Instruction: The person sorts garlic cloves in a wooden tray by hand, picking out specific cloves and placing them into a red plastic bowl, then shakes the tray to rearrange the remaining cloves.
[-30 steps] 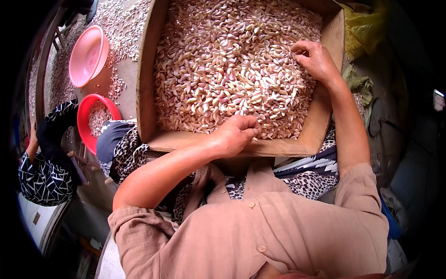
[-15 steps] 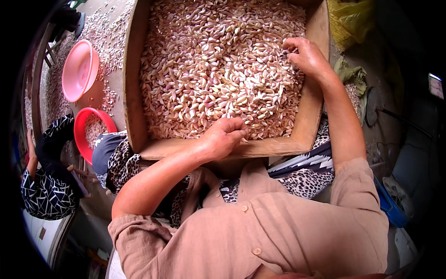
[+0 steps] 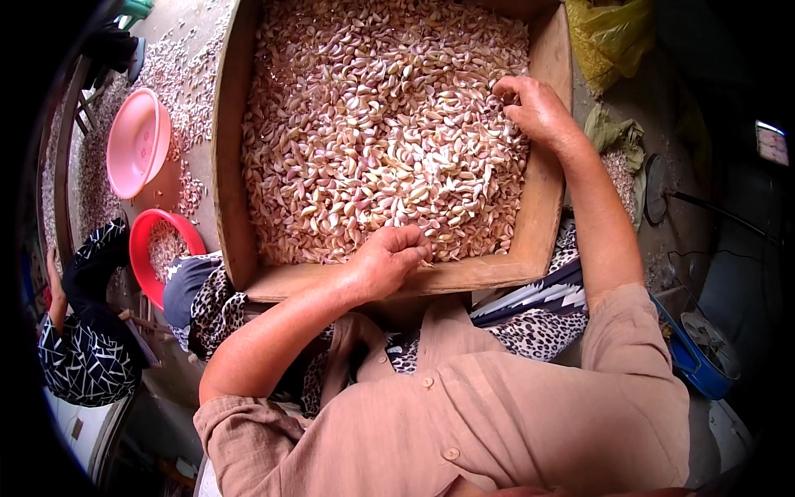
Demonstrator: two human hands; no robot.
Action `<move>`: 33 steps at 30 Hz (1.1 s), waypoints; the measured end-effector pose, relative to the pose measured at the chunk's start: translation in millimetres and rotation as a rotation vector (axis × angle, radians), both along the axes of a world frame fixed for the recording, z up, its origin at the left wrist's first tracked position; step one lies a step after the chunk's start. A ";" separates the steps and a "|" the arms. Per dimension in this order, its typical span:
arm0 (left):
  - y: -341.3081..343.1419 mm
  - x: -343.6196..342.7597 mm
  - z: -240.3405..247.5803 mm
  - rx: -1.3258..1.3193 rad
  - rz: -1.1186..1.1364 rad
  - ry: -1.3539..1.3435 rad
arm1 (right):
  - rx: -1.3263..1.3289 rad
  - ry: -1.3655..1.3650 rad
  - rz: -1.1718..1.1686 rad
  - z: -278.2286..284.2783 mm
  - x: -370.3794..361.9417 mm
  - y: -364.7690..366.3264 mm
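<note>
Left hand (image 3: 387, 261) curls loosely over garlic cloves (image 3: 373, 124) at the near edge of the wooden tray (image 3: 228, 166); my right hand (image 3: 534, 108) pinches cloves by its right edge, fingers bent.

The left hand (image 3: 387, 258) now sits lower at the near edge of the garlic cloves (image 3: 381, 124), its fingers curled at the wooden tray's (image 3: 530, 257) front wall rather than resting on the heap. The right hand (image 3: 534, 108) shifts slightly inward from the tray's right wall, fingertips digging into the cloves.
</note>
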State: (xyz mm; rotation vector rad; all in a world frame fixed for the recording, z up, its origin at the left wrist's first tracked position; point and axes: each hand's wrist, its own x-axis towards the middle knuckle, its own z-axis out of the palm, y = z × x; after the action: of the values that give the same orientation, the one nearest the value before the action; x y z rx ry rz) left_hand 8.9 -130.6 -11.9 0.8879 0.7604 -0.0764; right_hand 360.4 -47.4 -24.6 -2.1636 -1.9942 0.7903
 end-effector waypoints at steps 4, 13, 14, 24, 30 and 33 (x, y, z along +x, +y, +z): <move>1.1 1.0 4.6 0.005 0.003 0.026 | -0.033 0.037 0.016 -3.1 -6.9 -0.9; 3.0 -0.9 -0.3 0.039 -0.050 0.038 | -0.155 0.285 0.171 8.5 -90.7 -24.8; 3.2 -0.6 0.1 0.036 -0.048 0.037 | -0.149 0.268 0.246 12.1 -103.0 -29.8; 11.8 0.3 17.9 -0.045 -0.150 -0.078 | -0.330 0.346 0.811 55.9 -103.7 -53.1; 14.2 -0.8 15.5 -0.049 -0.148 -0.005 | -0.406 0.315 0.455 65.0 -51.7 -33.1; 9.3 -1.2 9.2 -0.013 -0.138 -0.052 | -0.317 0.223 0.281 59.9 -27.6 -28.0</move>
State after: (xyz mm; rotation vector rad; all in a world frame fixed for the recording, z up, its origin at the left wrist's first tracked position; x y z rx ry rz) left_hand 7.7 -121.3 -2.7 0.9255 0.6489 -0.1791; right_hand 332.8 -75.4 35.2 -1.8472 -2.2016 1.4063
